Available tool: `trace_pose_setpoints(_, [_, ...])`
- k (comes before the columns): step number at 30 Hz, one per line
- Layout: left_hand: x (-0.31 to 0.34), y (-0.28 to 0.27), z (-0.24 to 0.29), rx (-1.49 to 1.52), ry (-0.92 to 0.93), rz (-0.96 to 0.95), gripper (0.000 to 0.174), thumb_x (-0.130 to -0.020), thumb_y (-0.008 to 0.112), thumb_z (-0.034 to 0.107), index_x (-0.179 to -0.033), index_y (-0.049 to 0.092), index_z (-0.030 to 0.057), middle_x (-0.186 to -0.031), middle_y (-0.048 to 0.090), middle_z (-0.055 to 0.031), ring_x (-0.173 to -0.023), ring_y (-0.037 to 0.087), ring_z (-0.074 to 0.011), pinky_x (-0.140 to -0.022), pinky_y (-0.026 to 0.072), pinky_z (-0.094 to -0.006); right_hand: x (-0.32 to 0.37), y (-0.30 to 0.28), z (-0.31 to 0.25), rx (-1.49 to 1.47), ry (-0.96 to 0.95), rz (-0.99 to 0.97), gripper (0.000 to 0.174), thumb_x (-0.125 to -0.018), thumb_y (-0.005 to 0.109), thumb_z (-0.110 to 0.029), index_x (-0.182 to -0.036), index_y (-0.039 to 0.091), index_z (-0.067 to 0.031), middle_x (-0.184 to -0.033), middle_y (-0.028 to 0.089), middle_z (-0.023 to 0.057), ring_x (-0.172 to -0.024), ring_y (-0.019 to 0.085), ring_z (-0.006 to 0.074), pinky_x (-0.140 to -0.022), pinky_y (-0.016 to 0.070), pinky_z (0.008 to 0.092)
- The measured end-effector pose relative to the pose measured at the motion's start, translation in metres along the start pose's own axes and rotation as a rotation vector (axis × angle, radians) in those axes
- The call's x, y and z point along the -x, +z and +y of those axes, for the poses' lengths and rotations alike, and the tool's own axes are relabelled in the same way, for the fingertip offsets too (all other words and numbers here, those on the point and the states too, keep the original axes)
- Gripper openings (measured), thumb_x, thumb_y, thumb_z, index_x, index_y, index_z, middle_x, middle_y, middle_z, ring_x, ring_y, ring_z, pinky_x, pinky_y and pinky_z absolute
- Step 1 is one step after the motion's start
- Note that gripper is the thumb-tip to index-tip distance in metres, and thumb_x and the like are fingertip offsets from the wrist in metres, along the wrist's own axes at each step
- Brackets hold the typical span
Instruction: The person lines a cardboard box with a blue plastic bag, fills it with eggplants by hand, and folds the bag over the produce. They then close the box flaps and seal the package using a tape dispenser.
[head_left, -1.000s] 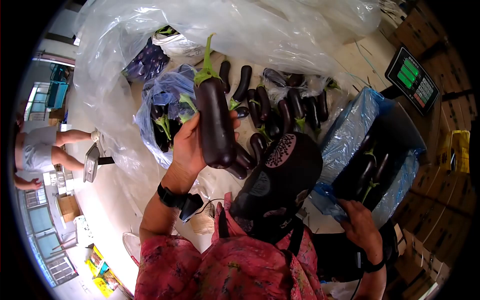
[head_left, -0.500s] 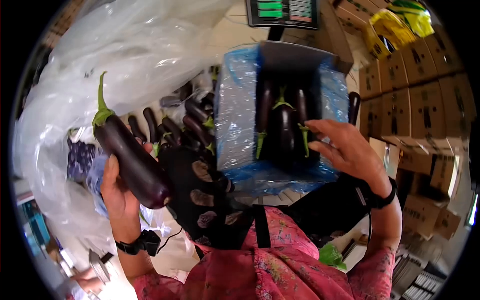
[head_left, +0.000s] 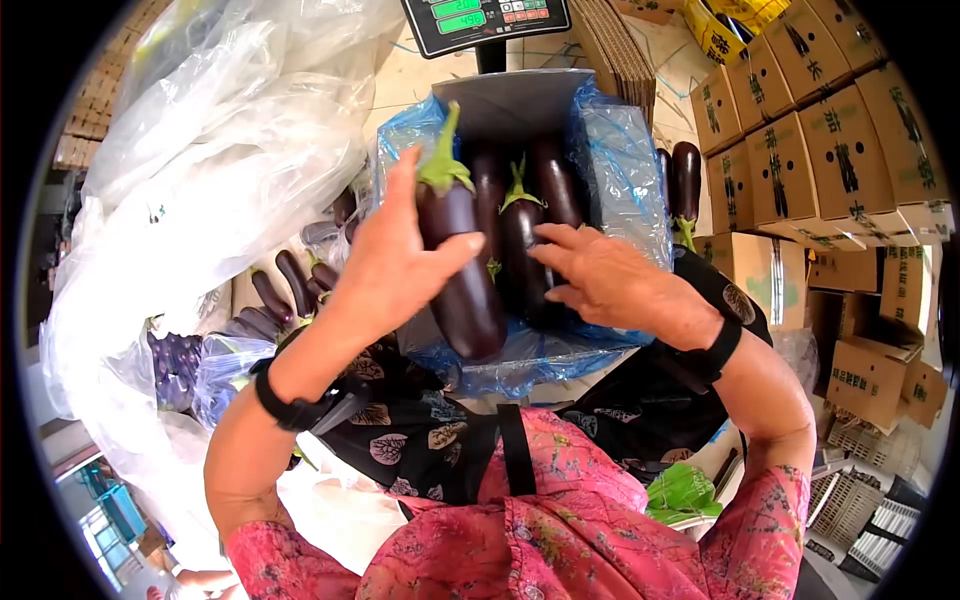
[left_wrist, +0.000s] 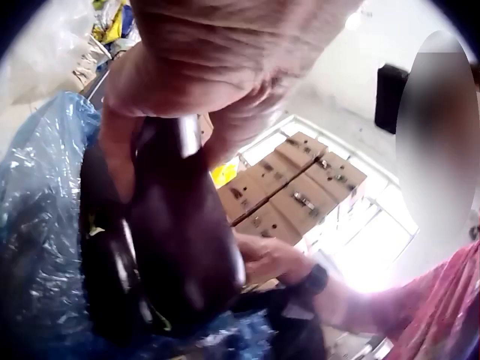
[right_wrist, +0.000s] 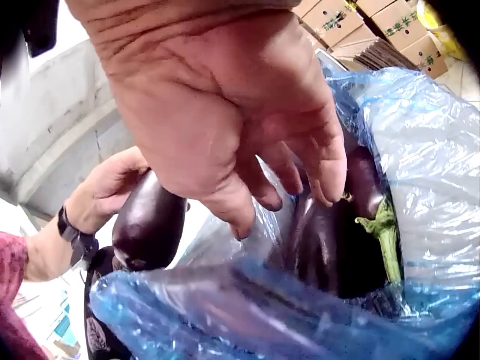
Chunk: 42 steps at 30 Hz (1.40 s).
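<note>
You're gripping the loose eggplant [head_left: 463, 290] between the thumb and fingers of your left hand [head_left: 385, 262], and it's hanging by the box's [head_left: 505, 108] left edge, blunt end pointing at the near left corner. Your right hand [head_left: 625, 282] is hovering, fingers slightly apart, around the packed eggplants [head_left: 520, 235]; can't tell if they're touching. If you're lowering it tilted like that, the end could be snagging the blue plastic [head_left: 628, 180], or its stem could be scratching a neighbour.
</note>
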<state>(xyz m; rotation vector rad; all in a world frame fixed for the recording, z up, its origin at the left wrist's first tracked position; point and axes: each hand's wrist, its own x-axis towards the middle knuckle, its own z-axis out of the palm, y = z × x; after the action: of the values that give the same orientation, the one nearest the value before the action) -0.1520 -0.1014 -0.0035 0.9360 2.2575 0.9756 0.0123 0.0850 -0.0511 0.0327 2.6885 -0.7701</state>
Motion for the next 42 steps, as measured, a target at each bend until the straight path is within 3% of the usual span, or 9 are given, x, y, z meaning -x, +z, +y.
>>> trace_pose_setpoints(3, [-0.019,0.033,-0.018,-0.165,0.120,-0.077,0.089,-0.082,0.071,0.031,-0.152,0.024,0.0059,-0.123,0.057,-0.0318,-0.114,0.059,-0.0439,-0.100,0.0444,-0.0429,-0.011,0.028,0.006,0.207,-0.210,0.091,0.050,-0.080,0.074,-0.021,-0.125,0.059,-0.0056,-0.145,0.045,0.0140,-0.120,0.049,0.0356,-0.096,0.0456,0.0455])
trace_pose_setpoints(9, [-0.034,0.068,-0.025,-0.575,0.045,-0.203,0.083,-0.082,0.073,0.039,-0.148,0.033,0.0080,-0.107,0.062,-0.0295,-0.096,0.062,-0.0480,-0.084,0.0503,-0.0510,-0.015,0.034,0.009,0.410,-0.151,-0.108,0.063,-0.082,0.073,-0.032,-0.138,0.054,-0.0091,-0.151,0.040,0.0106,-0.130,0.043,0.0328,-0.104,0.0386,0.0464])
trace_pose_setpoints(10, [-0.035,0.070,-0.027,-0.611,0.101,-0.174,0.071,-0.083,0.074,0.039,-0.139,0.044,0.0066,-0.100,0.063,-0.0258,-0.089,0.063,-0.0447,-0.076,0.0516,-0.0512,-0.015,0.031,0.006,0.424,-0.128,-0.167,0.065,-0.084,0.071,-0.033,-0.141,0.051,-0.0091,-0.153,0.038,0.0103,-0.132,0.042,0.0334,-0.106,0.0378,0.0465])
trace_pose_setpoints(16, [-0.047,0.070,-0.056,-0.896,0.402,-0.171,0.052,-0.081,0.077,0.027,-0.123,0.055,0.0065,-0.092,0.061,-0.0188,-0.083,0.063,-0.0393,-0.070,0.0516,-0.0477,-0.002,0.045,0.008,0.538,-0.125,-0.083,0.067,-0.083,0.071,-0.031,-0.142,0.049,-0.0075,-0.152,0.040,0.0142,-0.112,0.059,0.0301,-0.093,0.0474,0.0416])
trace_pose_setpoints(23, [-0.038,0.052,-0.031,-0.611,0.384,-0.113,0.057,-0.082,0.076,0.024,-0.130,0.053,0.0053,-0.093,0.059,-0.0178,-0.086,0.060,-0.0394,-0.073,0.0499,-0.0447,-0.004,0.022,0.005,0.182,-0.078,-0.085,0.060,-0.082,0.073,-0.025,-0.134,0.052,-0.0029,-0.142,0.048,0.0201,-0.103,0.064,0.0371,-0.086,0.0520,0.0456])
trace_pose_setpoints(25, [-0.034,0.043,-0.021,-0.466,0.395,-0.092,0.058,-0.082,0.076,0.024,-0.132,0.053,0.0048,-0.093,0.058,-0.0179,-0.086,0.059,-0.0389,-0.074,0.0488,-0.0439,0.004,0.008,0.002,0.063,-0.128,0.111,0.045,-0.082,0.072,-0.020,-0.120,0.056,-0.0020,-0.112,0.059,0.0180,-0.094,0.064,0.0373,-0.080,0.0524,0.0453])
trace_pose_setpoints(30, [-0.026,0.026,-0.002,-0.308,0.460,-0.164,0.051,-0.084,0.073,0.023,-0.128,0.055,0.0033,-0.091,0.057,-0.0174,-0.083,0.057,-0.0373,-0.073,0.0465,-0.0434,0.021,-0.037,-0.006,-0.123,-0.097,0.301,0.043,-0.086,0.068,-0.017,-0.123,0.053,-0.0010,-0.110,0.061,0.0177,-0.095,0.063,0.0390,-0.080,0.0520,0.0463])
trace_pose_setpoints(35, [-0.025,0.024,0.000,-0.333,0.490,-0.301,0.048,-0.083,0.072,0.024,-0.123,0.055,0.0039,-0.090,0.059,-0.0151,-0.081,0.059,-0.0357,-0.069,0.0481,-0.0442,0.029,-0.054,-0.011,-0.143,-0.048,0.338,0.043,-0.086,0.069,-0.016,-0.123,0.055,0.0004,-0.114,0.062,0.0192,-0.096,0.063,0.0399,-0.081,0.0524,0.0452])
trace_pose_setpoints(42, [-0.027,0.022,-0.007,-0.237,0.517,-0.427,0.050,-0.084,0.072,0.027,-0.125,0.055,0.0027,-0.090,0.060,-0.0142,-0.084,0.059,-0.0344,-0.072,0.0480,-0.0435,0.031,-0.057,-0.013,-0.094,-0.064,0.248,0.047,-0.085,0.071,-0.018,-0.125,0.057,0.0009,-0.112,0.063,0.0156,-0.089,0.066,0.0327,-0.078,0.0530,0.0407])
